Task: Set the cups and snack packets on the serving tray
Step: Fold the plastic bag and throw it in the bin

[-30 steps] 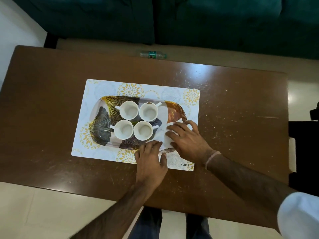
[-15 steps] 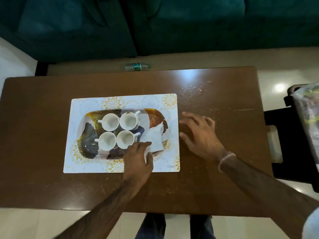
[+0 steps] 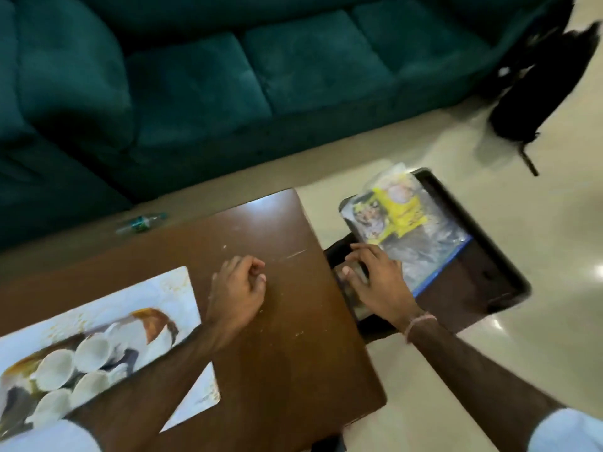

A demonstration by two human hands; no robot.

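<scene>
The patterned serving tray (image 3: 159,322) lies on a white placemat (image 3: 173,288) at the lower left, blurred. Several white cups (image 3: 55,367) stand on it, with something white (image 3: 129,334) beside them. My left hand (image 3: 238,288) rests on the brown table (image 3: 293,353) right of the mat, fingers curled, holding nothing. My right hand (image 3: 375,278) reaches past the table's right edge onto a black stool (image 3: 489,265). Its thumb and fingers close on a small dark snack packet (image 3: 354,293). A big clear packet with a yellow label (image 3: 401,210) lies just beyond.
A dark green sofa (image 3: 228,76) runs along the far side. A small water bottle (image 3: 142,221) lies on the floor between sofa and table. A black bag (image 3: 548,89) sits on the pale floor at the upper right.
The view has swung right. My right hand left the table and moved onto the packets on the black stool. My left hand came off the tray and now rests right of the mat.
</scene>
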